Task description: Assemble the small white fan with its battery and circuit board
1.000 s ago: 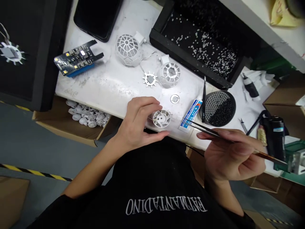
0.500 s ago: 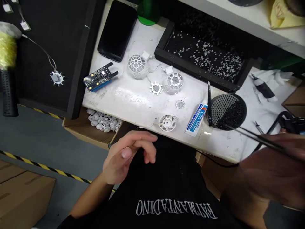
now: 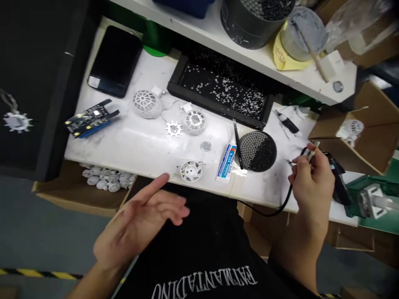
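Note:
My left hand [image 3: 140, 220] is open in front of the bench edge, fingers stretched out and holding nothing. Nearest to it, at that edge, lies a white fan wheel [image 3: 191, 171]. At the right, my right hand [image 3: 311, 176] is closed in a pinch around a slim pale stick [image 3: 313, 150], whose kind I cannot make out. A pointed metal tip [image 3: 289, 162] shows beside those fingers, near a black cable [image 3: 288, 197]. Left of this hand are a round dish [image 3: 258, 151] of small black pieces, black tweezers [image 3: 237, 143] and a blue-white glue tube [image 3: 227, 162].
Farther back are two white domed housings [image 3: 147, 104], a toothed white part [image 3: 173, 129], a coin-like disc [image 3: 205, 146] and a black tray [image 3: 218, 106] of white bits. A phone [image 3: 114, 60] and lit circuit board [image 3: 92, 118] lie left. A shelf [image 3: 187, 31] overhangs the back.
The view has shifted right. My right hand has gone to the bench's right side; the long tweezers it held no longer show clearly. My left hand's fingers have straightened from a curl.

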